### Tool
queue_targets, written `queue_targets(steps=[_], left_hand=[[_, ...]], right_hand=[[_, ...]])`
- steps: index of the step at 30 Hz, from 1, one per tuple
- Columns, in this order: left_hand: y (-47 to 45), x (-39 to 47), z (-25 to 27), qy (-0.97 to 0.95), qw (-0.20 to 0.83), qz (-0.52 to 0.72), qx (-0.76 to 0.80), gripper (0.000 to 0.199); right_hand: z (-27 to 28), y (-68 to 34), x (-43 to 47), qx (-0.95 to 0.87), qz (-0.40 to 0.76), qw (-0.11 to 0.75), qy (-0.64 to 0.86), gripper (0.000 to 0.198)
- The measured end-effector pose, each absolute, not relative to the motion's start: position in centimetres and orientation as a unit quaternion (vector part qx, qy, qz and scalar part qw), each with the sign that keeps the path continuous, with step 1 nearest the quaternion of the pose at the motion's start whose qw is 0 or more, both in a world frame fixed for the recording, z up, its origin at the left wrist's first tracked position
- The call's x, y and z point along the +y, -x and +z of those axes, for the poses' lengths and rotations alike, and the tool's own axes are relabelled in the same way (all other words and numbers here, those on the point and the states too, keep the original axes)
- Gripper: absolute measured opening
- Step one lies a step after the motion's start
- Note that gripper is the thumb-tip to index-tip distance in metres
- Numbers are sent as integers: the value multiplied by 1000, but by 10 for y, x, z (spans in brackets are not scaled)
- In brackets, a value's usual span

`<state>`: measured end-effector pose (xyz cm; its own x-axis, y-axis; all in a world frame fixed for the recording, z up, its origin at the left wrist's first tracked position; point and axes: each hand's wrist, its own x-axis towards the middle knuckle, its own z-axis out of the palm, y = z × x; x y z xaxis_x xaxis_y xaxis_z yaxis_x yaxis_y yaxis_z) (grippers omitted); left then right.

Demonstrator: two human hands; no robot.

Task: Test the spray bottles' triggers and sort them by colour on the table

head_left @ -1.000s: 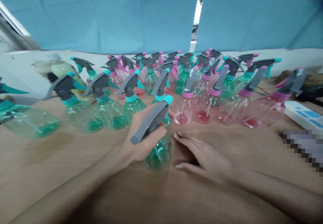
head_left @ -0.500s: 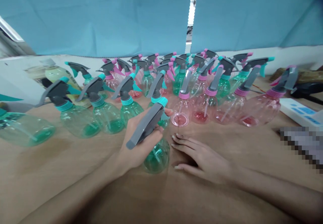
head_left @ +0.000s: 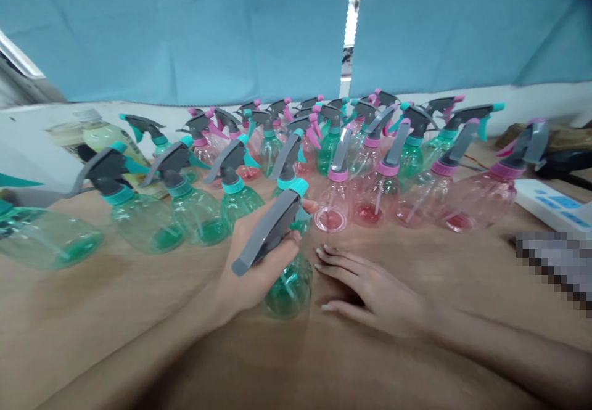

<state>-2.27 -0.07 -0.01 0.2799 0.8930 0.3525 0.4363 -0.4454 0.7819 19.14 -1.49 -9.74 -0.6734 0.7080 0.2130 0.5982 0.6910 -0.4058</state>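
A green spray bottle (head_left: 290, 290) with a grey and teal trigger head stands on the table in front of me. My left hand (head_left: 259, 256) is wrapped round its neck, just below the spray head, and hides part of it. To the right, my right hand (head_left: 370, 287) rests on the tabletop with its fingers out, apart from the bottle and holding nothing. Just beyond my hands, a pink spray bottle (head_left: 335, 197) and several like it form a row. Several green spray bottles (head_left: 197, 213) line up at the left.
More pink and green spray bottles (head_left: 332, 142) crowd the back of the wooden table (head_left: 185, 336). A bottle with pale yellow contents (head_left: 104, 132) stands at the back left. At the right lie a white device with blue keys (head_left: 555, 203) and a blurred-out flat object (head_left: 559, 262).
Almost nothing differs. Both hands and the held spray bottle keep their places, apart from a very slight shift of the whole view.
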Motion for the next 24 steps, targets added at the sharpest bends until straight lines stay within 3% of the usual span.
queue_targets(steps=[24], left_hand=[[22,0,1,-740,287,396,461,37]], right_hand=[[-98,-191,-14,-900,161,198,353,63]])
